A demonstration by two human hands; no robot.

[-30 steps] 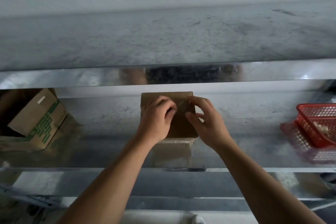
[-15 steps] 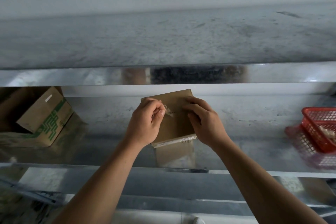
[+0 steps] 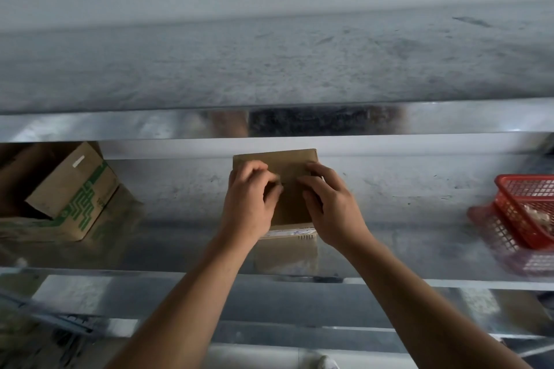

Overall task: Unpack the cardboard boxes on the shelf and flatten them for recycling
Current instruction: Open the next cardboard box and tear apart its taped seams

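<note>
A: How many boxes stood on the shelf?

B: Two that I could count: the small box in the middle, and one green-printed box well to its left, tilted.

A: And the hands?

B: Two, both on the small box. The left hand had its fingers curled tight at the top left; the right hand gripped the top right, fingertips bent onto the cardboard.

A: Anything else?

B: One red basket, far to the small box's right.

Both hands forward, curled, close together
</note>
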